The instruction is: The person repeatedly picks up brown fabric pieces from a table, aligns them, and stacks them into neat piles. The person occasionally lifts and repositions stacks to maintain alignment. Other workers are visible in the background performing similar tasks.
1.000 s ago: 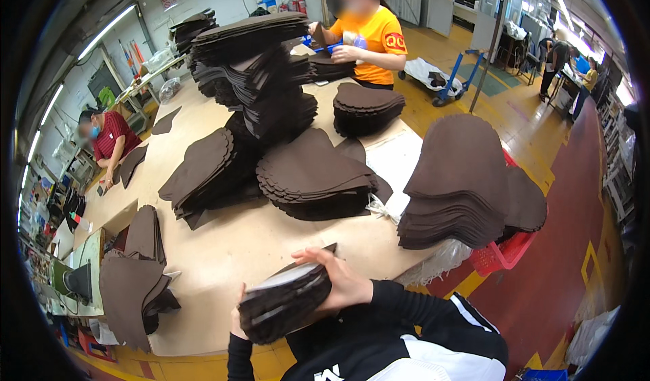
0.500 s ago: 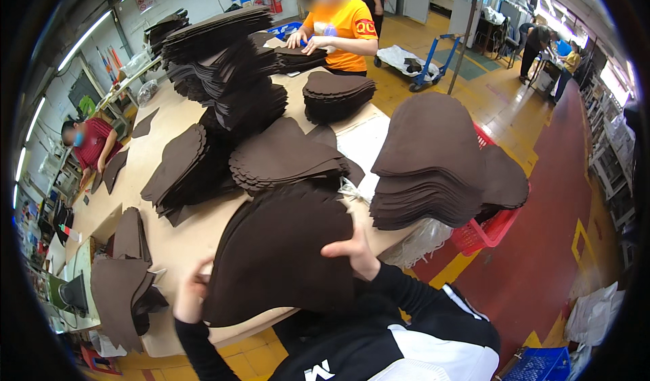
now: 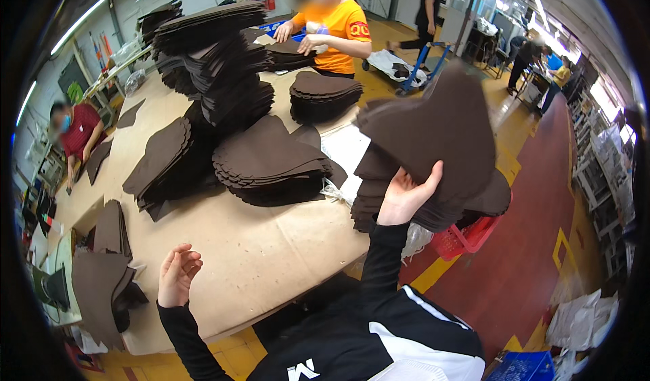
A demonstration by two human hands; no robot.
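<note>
My right hand [image 3: 409, 195] grips a dark brown cut piece of sheet material [image 3: 440, 127], thumb showing and fingers hidden underneath. Whether it is one layer or several I cannot tell. The piece is blurred and tilted over a stack of like pieces [image 3: 369, 195] at the table's right corner. Above the bare table front, my left hand [image 3: 179, 273] is raised with nothing in it, its fingers loosely bent and apart. The nearest pile to the middle is a fanned stack of brown pieces [image 3: 271, 161].
More brown stacks stand on the beige table [image 3: 271, 252], with a tall heap [image 3: 220, 63] behind. A red basket [image 3: 467, 235] sits beyond the right corner. One co-worker in orange [image 3: 342, 32] handles pieces at the far side; another in dark red [image 3: 81, 127] works at left.
The brown material held between both hands at the front has moved right and up in my right hand. My left hand has let go. A person in black has walked into view behind.
</note>
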